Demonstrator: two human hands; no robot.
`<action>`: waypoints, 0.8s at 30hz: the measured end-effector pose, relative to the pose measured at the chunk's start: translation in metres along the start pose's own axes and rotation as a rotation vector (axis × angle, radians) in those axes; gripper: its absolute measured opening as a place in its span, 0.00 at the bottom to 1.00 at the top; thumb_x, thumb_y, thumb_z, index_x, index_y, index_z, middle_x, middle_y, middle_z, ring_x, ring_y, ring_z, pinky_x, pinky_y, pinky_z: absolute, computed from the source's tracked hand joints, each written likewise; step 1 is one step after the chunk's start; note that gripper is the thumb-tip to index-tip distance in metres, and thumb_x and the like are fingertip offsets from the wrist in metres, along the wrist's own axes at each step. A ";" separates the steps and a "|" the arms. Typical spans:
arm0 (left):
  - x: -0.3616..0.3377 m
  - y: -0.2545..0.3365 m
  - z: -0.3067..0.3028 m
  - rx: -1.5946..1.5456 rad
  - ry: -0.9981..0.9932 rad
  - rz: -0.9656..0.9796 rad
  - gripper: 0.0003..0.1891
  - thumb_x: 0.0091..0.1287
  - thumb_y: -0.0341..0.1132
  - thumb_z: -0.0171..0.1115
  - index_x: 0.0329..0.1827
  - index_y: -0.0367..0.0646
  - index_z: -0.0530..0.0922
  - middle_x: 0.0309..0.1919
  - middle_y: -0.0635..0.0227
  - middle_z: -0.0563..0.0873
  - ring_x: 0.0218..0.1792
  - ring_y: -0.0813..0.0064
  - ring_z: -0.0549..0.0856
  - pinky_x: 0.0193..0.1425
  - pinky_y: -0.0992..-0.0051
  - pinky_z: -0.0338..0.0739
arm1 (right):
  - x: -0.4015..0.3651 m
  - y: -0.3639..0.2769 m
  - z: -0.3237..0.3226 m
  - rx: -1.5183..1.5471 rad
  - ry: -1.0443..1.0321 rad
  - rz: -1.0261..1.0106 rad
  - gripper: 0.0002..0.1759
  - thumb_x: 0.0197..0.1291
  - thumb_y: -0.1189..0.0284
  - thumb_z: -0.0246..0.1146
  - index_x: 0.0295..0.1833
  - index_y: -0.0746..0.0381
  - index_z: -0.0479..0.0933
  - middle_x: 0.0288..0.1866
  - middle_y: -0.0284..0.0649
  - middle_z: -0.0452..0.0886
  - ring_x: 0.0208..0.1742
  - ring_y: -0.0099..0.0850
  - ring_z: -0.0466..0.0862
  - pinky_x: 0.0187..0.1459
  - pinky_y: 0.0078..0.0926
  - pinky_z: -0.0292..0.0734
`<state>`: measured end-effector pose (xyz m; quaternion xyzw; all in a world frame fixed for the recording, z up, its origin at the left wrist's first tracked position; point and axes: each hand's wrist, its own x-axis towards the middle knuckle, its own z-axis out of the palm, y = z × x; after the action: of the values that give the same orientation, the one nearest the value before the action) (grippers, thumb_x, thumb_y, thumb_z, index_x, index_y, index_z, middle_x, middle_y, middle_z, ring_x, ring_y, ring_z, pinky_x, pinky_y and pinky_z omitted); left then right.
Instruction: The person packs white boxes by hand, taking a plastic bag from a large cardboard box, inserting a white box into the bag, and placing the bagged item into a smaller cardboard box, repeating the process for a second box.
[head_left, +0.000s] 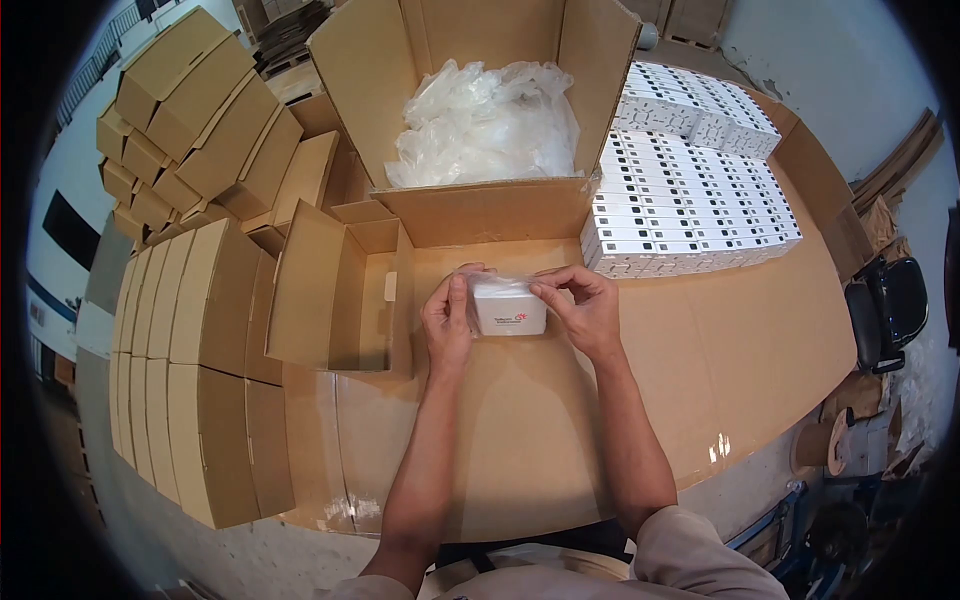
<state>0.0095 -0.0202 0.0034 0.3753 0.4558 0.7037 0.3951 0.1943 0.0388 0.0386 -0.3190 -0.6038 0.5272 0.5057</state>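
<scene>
A small white box (508, 310) with printed text and a red mark sits inside a clear plastic bag (500, 283), held just above the cardboard-covered table (510, 430). My left hand (450, 318) grips the bagged box along its left side, thumb in front. With thumb and forefinger, my right hand (585, 305) pinches the bag at the upper right corner. The fingertips behind the box are hidden. Left of my hands, an open brown carton (375, 290) stands with its lid folded outward.
Ahead, a large open cardboard box (480, 215) holds a heap of clear plastic bags (485, 120). White boxes (690, 205) are stacked in rows at the right. Closed brown cartons (205, 390) pile up on the left. A black chair (885, 310) stands beyond the right edge.
</scene>
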 end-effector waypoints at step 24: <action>-0.002 -0.001 -0.001 -0.014 -0.198 -0.018 0.10 0.71 0.24 0.69 0.53 0.37 0.82 0.56 0.59 0.87 0.55 0.74 0.86 0.61 0.73 0.80 | 0.002 -0.011 -0.006 -0.150 -0.277 0.145 0.08 0.66 0.78 0.71 0.50 0.67 0.86 0.43 0.38 0.90 0.44 0.24 0.88 0.51 0.27 0.82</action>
<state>0.0099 -0.0222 0.0016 0.4362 0.4129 0.6628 0.4471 0.2008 0.0396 0.0492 -0.3229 -0.6808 0.5548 0.3528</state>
